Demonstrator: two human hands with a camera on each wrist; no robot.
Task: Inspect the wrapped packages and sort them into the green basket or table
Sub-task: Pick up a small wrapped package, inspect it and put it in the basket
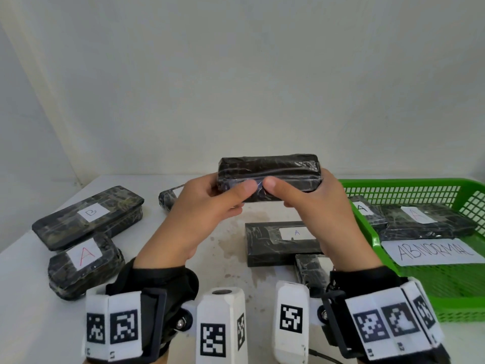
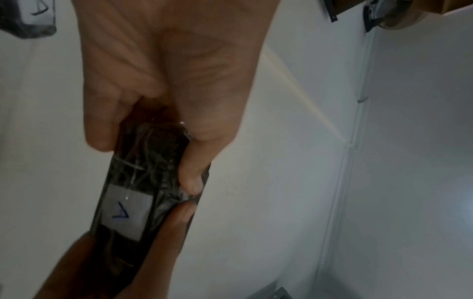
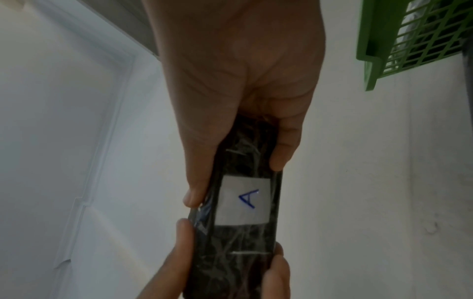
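A black film-wrapped package [image 1: 270, 173] is held up above the table between both hands. My left hand [image 1: 207, 203] grips its left end and my right hand [image 1: 312, 203] its right end, the two thumbs meeting on the near side. In the wrist views the package [image 2: 143, 182] [image 3: 245, 238] carries a white label with a blue "A" on the face turned away from the head camera. The green basket [image 1: 425, 295] stands at the right with two wrapped "A" packages [image 1: 425, 222] and a paper reading "ABNORMAL" inside.
On the white table [image 1: 231, 248] lie a "B" package [image 1: 89, 216] and a red "A" package [image 1: 84, 264] at the left, another "A" package [image 1: 280, 240] under my hands, and a further one [image 1: 168, 198] behind my left hand. A wall rises close behind.
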